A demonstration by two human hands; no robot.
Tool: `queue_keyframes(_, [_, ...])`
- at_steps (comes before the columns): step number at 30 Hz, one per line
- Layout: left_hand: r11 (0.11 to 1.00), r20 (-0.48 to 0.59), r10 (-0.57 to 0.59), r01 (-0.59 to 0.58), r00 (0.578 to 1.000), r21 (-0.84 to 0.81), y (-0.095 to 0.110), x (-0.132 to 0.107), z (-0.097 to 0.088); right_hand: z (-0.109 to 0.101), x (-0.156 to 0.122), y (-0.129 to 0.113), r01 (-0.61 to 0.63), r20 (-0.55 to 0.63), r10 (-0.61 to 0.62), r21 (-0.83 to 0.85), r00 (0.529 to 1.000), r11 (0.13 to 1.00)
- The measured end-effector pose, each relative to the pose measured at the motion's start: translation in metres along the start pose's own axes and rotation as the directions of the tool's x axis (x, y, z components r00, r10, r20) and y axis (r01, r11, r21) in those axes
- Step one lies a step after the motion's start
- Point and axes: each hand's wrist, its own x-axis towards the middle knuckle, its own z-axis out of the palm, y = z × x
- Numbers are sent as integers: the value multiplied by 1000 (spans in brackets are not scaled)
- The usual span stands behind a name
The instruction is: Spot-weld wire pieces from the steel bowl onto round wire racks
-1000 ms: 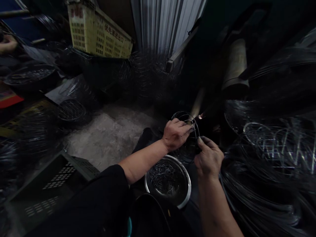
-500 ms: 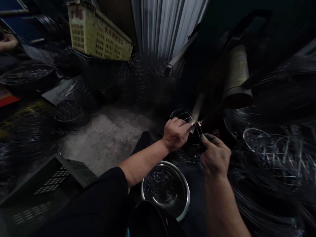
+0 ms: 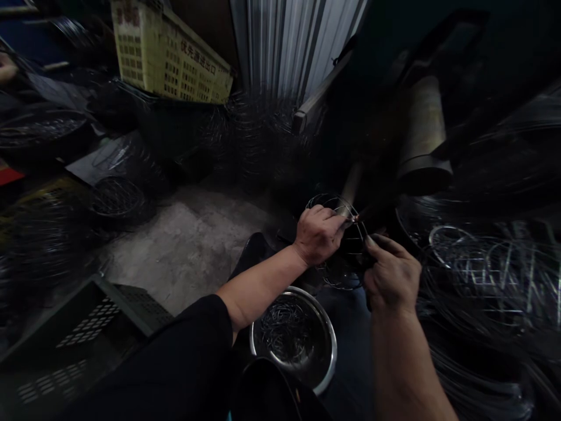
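A round wire frame, made of thin metal rings joined by cross wires, stands tilted at the dark machine. My right hand pinches its near rim between thumb and fingers. On the other side my left hand is closed, its fingertips pinching what looks like a short piece of wire against the upper ring. That tip meets a small coppery machine point. Part of the frame is hidden behind my left hand. Below my forearms a metal bowl holds many short bent wires.
Stacked wire frames crowd the right side. A pale machine cylinder hangs above my right hand. A green crate stands at lower left, a yellow crate at the back. Another person's hand shows at far left.
Both hands and the wire frame have shifted slightly right. My left fingertips now reach the coppery point, and the frame's upper ring touches or nearly touches it. The view has turned a little.
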Motion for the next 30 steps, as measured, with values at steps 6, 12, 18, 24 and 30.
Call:
queue_keyframes(6, [959, -14, -107, 100, 994, -265, -4, -5, 0, 0, -4, -13, -46, 43, 46, -11, 998, 999])
queue_keyframes(12, [741, 28, -368, 311, 930, -595, -43, -47, 25, -61, -6, 8, -76, 145, 84, -59, 986, 995])
queue_keyframes(18, [600, 310, -393, 497, 866, -627, -56, -55, 75, -81, -17, 46, 68, 88, -67, -2, 994, 998])
queue_keyframes(24, [711, 58, -335, 293, 940, -640, -51, -57, 73, -49, -18, 35, 116, 21, -117, 33, 993, 993])
queue_keyframes(30, [724, -15, -332, 245, 943, -645, -50, -58, 66, -36, -4, 18, 52, -19, -50, 64, 999, 997])
